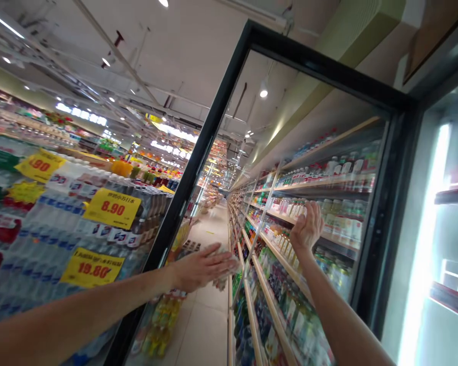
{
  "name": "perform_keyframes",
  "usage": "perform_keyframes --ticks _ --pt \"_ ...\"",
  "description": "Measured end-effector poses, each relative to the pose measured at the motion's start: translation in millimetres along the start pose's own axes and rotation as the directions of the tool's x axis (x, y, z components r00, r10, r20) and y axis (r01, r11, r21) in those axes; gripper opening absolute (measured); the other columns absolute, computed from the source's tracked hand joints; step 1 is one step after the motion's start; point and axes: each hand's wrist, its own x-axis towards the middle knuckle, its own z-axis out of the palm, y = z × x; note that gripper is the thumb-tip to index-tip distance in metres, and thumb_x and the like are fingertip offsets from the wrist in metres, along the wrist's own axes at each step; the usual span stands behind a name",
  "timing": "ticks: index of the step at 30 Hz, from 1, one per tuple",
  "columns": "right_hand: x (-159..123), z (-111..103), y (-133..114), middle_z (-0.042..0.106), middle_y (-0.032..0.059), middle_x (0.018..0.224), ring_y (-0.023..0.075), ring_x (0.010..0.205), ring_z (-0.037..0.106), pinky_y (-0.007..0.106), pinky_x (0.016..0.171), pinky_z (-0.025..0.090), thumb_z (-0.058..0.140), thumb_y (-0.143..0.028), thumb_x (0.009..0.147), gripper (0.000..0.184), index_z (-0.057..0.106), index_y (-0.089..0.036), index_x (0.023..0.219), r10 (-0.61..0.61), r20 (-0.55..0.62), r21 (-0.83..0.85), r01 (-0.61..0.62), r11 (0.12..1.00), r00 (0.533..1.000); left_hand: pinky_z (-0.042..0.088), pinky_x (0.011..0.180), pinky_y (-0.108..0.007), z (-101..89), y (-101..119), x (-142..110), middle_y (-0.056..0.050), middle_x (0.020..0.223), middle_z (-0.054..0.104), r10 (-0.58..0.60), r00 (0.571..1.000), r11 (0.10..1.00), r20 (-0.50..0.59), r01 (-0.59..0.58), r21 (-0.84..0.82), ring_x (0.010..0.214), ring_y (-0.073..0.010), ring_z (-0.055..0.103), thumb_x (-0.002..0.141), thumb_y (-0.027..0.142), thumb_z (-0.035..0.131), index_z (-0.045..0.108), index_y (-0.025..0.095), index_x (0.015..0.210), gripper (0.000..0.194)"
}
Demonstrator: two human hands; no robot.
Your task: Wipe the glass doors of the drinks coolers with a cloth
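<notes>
And here we are in a supermarket aisle, with a tall black-framed glass door (217, 137) of a drinks cooler swung wide across the view! The right hand (307, 226) is up on the pane, open, fingers spread, palm looking flat against the glass. Over to the left, the left hand (200, 267) reaches across with its fingers stretched out, lying on a crumpled pale wad (227, 267) at the fingertips. Cloth or tissue? Too blurred to call from here, and whether those fingers are actually gripping it, I can't tell. The wad sits up against the glass, well below the right hand and close to the door's inner side.

Through the pane, rows of bottled drinks (290, 203) line long wooden-edged shelves running away down the aisle. At far right, the bright cooler interior (431, 229) glows, with its own shelf (454, 195) jutting in. To the left of the door stands a big stack of shrink-wrapped bottled water (61, 229), carrying yellow price signs, 8.90 (112, 208) and 19.80 (90, 268) among them. Down the middle, a pale tiled floor (209, 234) stretches off beneath rows of ceiling lights (84, 114).
</notes>
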Motion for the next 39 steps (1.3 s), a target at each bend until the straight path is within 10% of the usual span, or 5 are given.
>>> perform_keyframes --ticks 7,14,21,27,39 --pt "0 1 0 0.047 0.0132 0.132 0.0236 0.127 0.038 0.05 0.102 0.028 0.03 -0.027 0.088 0.042 0.047 -0.017 0.125 -0.011 -0.024 0.009 0.011 1.0 1.0 0.012 0.11 -0.05 -9.3 -70 45 -0.009 0.147 0.023 -0.676 0.719 0.726 -0.161 0.688 0.021 0.137 -0.0269 0.008 0.086 0.026 0.039 0.032 0.015 0.135 0.051" --pt "-1 2 2 0.046 0.0126 0.133 0.0237 0.128 0.036 0.051 0.102 0.027 0.029 -0.028 0.088 0.043 0.046 -0.018 0.125 -0.01 -0.014 0.02 0.011 1.0 1.0 0.01 0.114 -0.035 5.4 -17 62 0.005 0.148 0.019 0.17 0.985 0.984 -0.01 -0.171 -0.05 0.137 -0.0133 0.004 0.088 0.027 0.031 0.029 0.023 0.136 0.048" --pt "0 0 1 0.047 0.0127 0.133 0.0219 0.128 0.037 0.048 0.103 0.027 0.028 -0.027 0.087 0.043 0.048 -0.016 0.124 0.023 -0.004 0.037 -0.023 0.999 1.0 0.007 0.11 -0.052 -11.4 -89 107 -0.006 0.148 0.019 -0.616 0.771 0.785 -0.16 0.619 -0.041 0.137 -0.0257 0.005 0.087 0.027 0.035 0.027 0.017 0.137 0.052" --pt "0 -2 0 0.047 0.0135 0.132 0.022 0.127 0.038 0.048 0.103 0.027 0.027 -0.028 0.087 0.043 0.049 -0.015 0.122 0.035 -0.009 0.059 -0.034 0.998 0.999 0.016 0.112 -0.037 13.8 -6 92 0.004 0.145 0.028 0.239 0.967 0.965 -0.091 -0.247 -0.088 0.137 -0.0148 0.013 0.087 0.027 0.034 0.036 0.025 0.133 0.046" --pt "1 -5 1 0.044 0.015 0.133 0.0244 0.125 0.039 0.05 0.101 0.029 0.025 -0.033 0.087 0.046 0.045 -0.014 0.124 0.008 -0.024 0.107 -0.005 0.994 1.0 0.012 0.113 -0.043 9.5 -9 136 0.002 0.146 0.026 -0.002 0.999 0.992 -0.046 -0.004 -0.122 0.137 -0.0197 0.012 0.088 0.023 0.031 0.032 0.022 0.135 0.047"
